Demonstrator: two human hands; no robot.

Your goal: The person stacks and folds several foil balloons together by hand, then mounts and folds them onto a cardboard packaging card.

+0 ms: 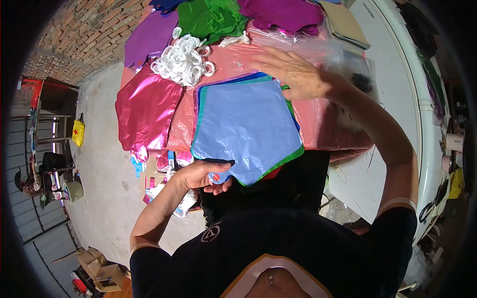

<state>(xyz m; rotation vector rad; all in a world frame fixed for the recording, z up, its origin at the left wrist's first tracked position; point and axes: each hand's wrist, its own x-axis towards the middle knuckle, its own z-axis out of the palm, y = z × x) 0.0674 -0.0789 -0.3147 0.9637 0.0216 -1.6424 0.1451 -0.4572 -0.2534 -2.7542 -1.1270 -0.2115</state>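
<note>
A light blue foil sheet (pixel 243 124) lies on top of a stack of shaped sheets, with green and dark blue edges showing beneath it. At the stack's near left corner, my left hand (pixel 206 176) grips the edge, thumb on top and fingers below, beside a small round tab with a red mark (pixel 216 177). My right hand (pixel 293 74) is at the far right corner of the stack, fingers stretched out to the left and apart, its thumb near the green edge. Whether it touches the sheets is hard to tell.
White rings (pixel 184 62) lie in a pile beyond the stack, next to pink foil sheets (pixel 148 109). Green sheets (pixel 211 20), purple sheets (pixel 151 37) and magenta sheets (pixel 283 15) are at the back of the pink-covered table (pixel 323 116). Cardboard boxes (pixel 107 275) stand on the floor.
</note>
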